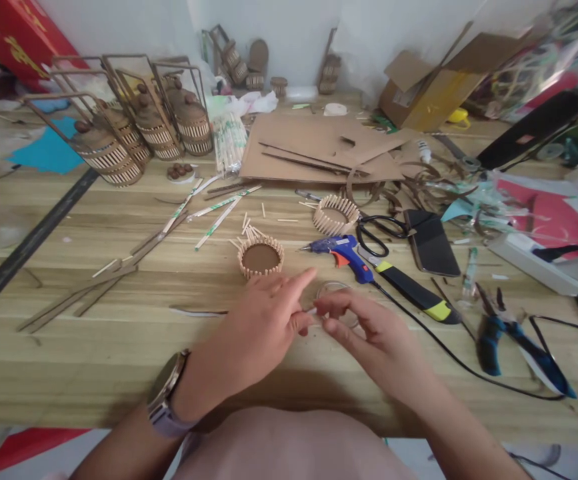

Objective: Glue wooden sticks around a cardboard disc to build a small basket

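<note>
A thin strip (196, 313), dark on top with a pale edge, runs beneath my left hand (263, 320) and shows again as a pale end between the hands. My left hand holds it with the thumb against the curled fingers, while the index finger points outward. My right hand (363, 333) pinches the strip's right end between thumb and fingertips. Partly hidden behind the right fingers is a clear round object (333, 287). Just beyond the left hand stands a small round basket (261, 259) of short sticks around a brown base.
A second stick ring (336, 215) lies beyond a blue glue gun (341, 250). Black scissors (383, 230), a utility knife (411, 287), a phone (431, 241) and pliers (513, 340) are to the right. Cardboard (299, 143) and lantern-like models (113, 157) stand farther back.
</note>
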`<action>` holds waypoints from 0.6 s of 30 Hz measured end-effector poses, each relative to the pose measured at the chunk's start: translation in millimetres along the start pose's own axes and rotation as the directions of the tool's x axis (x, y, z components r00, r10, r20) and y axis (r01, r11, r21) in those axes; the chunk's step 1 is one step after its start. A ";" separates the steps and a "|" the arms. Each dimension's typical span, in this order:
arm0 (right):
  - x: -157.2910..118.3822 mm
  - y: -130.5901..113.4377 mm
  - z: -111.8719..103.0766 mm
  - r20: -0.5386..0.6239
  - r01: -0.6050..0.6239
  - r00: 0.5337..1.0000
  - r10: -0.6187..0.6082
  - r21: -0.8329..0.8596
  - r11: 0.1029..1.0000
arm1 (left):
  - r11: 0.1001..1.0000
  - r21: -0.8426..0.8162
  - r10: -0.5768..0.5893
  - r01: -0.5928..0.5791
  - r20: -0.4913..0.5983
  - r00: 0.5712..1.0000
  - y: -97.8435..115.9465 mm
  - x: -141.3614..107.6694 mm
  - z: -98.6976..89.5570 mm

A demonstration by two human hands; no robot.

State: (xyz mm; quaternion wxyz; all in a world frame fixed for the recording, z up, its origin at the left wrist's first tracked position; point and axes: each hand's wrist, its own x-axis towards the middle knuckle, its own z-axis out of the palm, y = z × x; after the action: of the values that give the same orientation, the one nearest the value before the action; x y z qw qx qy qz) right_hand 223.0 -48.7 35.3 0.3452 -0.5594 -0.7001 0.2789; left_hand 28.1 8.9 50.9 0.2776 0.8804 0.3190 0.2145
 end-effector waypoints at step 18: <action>-4.7 3.2 9.3 -0.212 0.127 0.977 -0.021 0.500 0.857 | 0.983 0.150 0.160 -0.104 -0.432 0.888 27.5 -28.2 -2.9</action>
State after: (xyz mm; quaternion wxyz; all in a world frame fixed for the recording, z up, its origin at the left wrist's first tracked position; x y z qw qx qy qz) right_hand 218.1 -52.6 26.4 0.5598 -0.4456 -0.5840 0.3834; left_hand 18.8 -26.9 64.6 0.1279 0.8438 0.3255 0.4070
